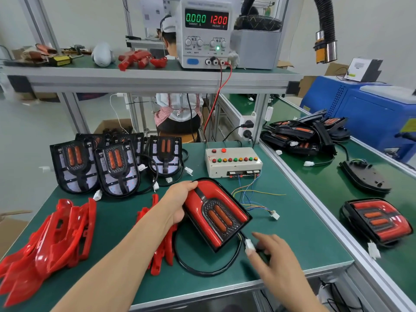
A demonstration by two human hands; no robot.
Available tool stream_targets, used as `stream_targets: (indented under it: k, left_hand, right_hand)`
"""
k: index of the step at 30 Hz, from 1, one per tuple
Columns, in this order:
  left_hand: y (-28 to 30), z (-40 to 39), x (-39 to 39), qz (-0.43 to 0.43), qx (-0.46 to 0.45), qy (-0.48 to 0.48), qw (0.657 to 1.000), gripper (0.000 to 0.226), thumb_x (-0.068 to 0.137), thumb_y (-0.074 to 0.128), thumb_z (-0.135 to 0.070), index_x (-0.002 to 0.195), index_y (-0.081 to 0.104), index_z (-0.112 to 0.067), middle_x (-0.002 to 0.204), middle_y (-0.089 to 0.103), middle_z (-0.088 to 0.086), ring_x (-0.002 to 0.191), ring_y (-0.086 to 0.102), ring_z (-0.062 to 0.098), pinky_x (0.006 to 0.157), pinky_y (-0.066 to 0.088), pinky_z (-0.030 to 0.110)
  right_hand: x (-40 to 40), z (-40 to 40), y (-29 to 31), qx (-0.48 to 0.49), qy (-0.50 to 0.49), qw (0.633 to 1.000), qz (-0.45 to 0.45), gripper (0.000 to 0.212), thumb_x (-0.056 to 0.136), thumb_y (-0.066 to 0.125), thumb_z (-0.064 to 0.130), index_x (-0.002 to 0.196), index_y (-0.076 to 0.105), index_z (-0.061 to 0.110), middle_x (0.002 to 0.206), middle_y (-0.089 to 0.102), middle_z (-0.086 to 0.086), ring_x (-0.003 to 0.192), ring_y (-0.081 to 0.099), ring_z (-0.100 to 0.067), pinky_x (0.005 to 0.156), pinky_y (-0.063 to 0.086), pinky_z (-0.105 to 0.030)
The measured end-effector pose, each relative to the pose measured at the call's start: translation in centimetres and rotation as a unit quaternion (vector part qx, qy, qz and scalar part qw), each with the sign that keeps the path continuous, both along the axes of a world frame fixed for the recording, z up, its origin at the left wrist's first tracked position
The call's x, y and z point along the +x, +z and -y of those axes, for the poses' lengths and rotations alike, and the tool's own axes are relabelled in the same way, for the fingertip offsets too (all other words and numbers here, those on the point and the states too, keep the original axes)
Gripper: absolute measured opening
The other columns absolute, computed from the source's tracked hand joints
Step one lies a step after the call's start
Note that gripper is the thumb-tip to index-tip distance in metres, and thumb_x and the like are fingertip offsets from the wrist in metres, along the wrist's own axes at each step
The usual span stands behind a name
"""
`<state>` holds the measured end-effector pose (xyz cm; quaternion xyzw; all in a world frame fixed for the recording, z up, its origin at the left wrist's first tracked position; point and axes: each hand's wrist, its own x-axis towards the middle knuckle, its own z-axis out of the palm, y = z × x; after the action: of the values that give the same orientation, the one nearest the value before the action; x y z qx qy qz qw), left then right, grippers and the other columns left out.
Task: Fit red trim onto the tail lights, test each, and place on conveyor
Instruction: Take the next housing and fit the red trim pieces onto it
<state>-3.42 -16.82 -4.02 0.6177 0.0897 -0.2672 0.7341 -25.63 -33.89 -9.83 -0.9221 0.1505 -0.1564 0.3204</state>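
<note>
A tail light (216,216) with red trim fitted lies on the green bench mat (304,239). My left hand (180,203) grips its rounded top end. A black cable (191,266) loops from the light to a white connector (249,246), and my right hand (273,260) pinches that connector at its fingertips. The beige tester box (233,162) sits behind, with its thin coloured wires ending in a loose white plug (275,215) on the mat. Two piles of red trim pieces, a large pile (56,233) and a smaller pile (161,248), lie to the left.
Three untrimmed tail lights (117,167) stand at the back left. The power supply (203,30) on the shelf reads 0.000 A and 12.00 V. The conveyor (333,194) on the right carries a trimmed light (378,219), a face-down one (364,176) and a heap (304,134).
</note>
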Motion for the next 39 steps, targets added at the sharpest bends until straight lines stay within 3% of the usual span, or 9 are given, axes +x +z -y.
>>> stream_targets:
  k: [7,14,17,21,24,27,32,34,39]
  left_hand:
    - [0.7,-0.5,-0.7,-0.023,-0.016,-0.021,0.999,0.018,0.106,0.049,-0.010,0.120,0.061,-0.010,0.093,0.070,0.011,0.076,0.066,0.025,0.065,0.053,0.038]
    - [0.9,-1.9,-0.5,-0.049,-0.015,-0.077,0.996,0.025,0.109,0.036,-0.010,0.109,0.061,-0.007,0.088,0.070,0.013,0.077,0.064,0.027,0.071,0.052,0.045]
    - [0.9,-2.1,-0.5,-0.078,-0.019,-0.080,0.994,0.028,0.109,0.035,-0.010,0.100,0.061,-0.006,0.075,0.072,0.012,0.076,0.064,0.027,0.073,0.053,0.048]
    - [0.9,-2.1,-0.4,-0.099,-0.018,-0.057,0.993,0.028,0.108,0.034,-0.013,0.100,0.061,-0.006,0.073,0.071,0.011,0.073,0.064,0.024,0.071,0.052,0.043]
    - [0.9,-1.7,-0.3,-0.090,0.021,-0.045,0.995,0.024,0.105,0.039,-0.012,0.092,0.059,-0.009,0.064,0.066,0.008,0.060,0.062,0.022,0.061,0.051,0.037]
    - [0.8,-1.3,-0.4,-0.077,0.062,-0.040,0.994,0.018,0.100,0.046,-0.010,0.087,0.057,-0.009,0.069,0.062,0.010,0.061,0.058,0.026,0.063,0.051,0.036]
    - [0.8,-0.2,-0.2,-0.032,0.103,-0.050,0.993,0.017,0.097,0.050,-0.010,0.081,0.056,-0.012,0.062,0.060,0.006,0.056,0.056,0.023,0.061,0.050,0.032]
    - [1.0,0.4,0.0,-0.011,0.120,-0.067,0.991,0.012,0.096,0.052,-0.012,0.085,0.057,-0.013,0.059,0.062,0.005,0.055,0.057,0.022,0.065,0.052,0.033]
    - [0.8,1.8,-0.3,0.008,0.140,-0.108,0.984,0.012,0.097,0.055,-0.014,0.104,0.064,-0.012,0.078,0.069,0.010,0.065,0.063,0.025,0.067,0.053,0.034]
  right_hand:
    - [0.7,-0.7,-0.8,-0.074,-0.034,0.996,-0.027,0.024,0.092,0.067,0.029,0.116,0.070,0.024,0.091,0.054,0.015,0.092,0.055,-0.012,0.079,0.046,-0.026]
    - [0.2,0.4,0.2,0.066,-0.107,0.989,0.074,0.013,0.099,0.059,0.028,0.109,0.067,0.028,0.094,0.064,0.015,0.087,0.063,0.000,0.077,0.051,-0.027]
    - [0.1,1.0,0.9,0.217,-0.131,0.960,0.122,0.014,0.101,0.054,0.028,0.105,0.065,0.037,0.085,0.074,0.013,0.077,0.071,-0.006,0.066,0.056,-0.022]
    - [0.6,2.4,1.9,0.371,-0.131,0.897,0.203,0.018,0.099,0.061,0.011,0.107,0.070,0.024,0.083,0.075,-0.006,0.072,0.074,-0.020,0.067,0.060,-0.022]
    - [1.4,3.1,2.5,0.390,-0.119,0.884,0.227,0.020,0.093,0.067,0.004,0.106,0.071,0.019,0.081,0.075,-0.006,0.069,0.071,-0.015,0.067,0.059,-0.020]
    - [2.1,3.7,3.2,0.372,-0.151,0.870,0.285,0.004,0.094,0.069,0.022,0.093,0.073,0.020,0.070,0.068,0.004,0.060,0.060,-0.006,0.063,0.053,-0.013]
    - [3.1,5.0,4.8,0.476,-0.143,0.801,0.333,0.021,0.106,0.049,0.030,0.092,0.057,0.017,0.095,0.077,-0.001,0.085,0.075,-0.014,0.071,0.059,-0.021]
    - [3.2,5.7,5.1,0.509,-0.131,0.790,0.316,0.025,0.106,0.048,0.033,0.090,0.056,0.016,0.078,0.074,-0.003,0.072,0.074,-0.017,0.065,0.058,-0.022]
    - [3.4,7.1,4.1,0.410,-0.143,0.881,0.186,0.026,0.100,0.060,0.036,0.096,0.076,0.016,0.055,0.037,0.001,0.050,0.034,-0.015,0.051,0.032,-0.023]
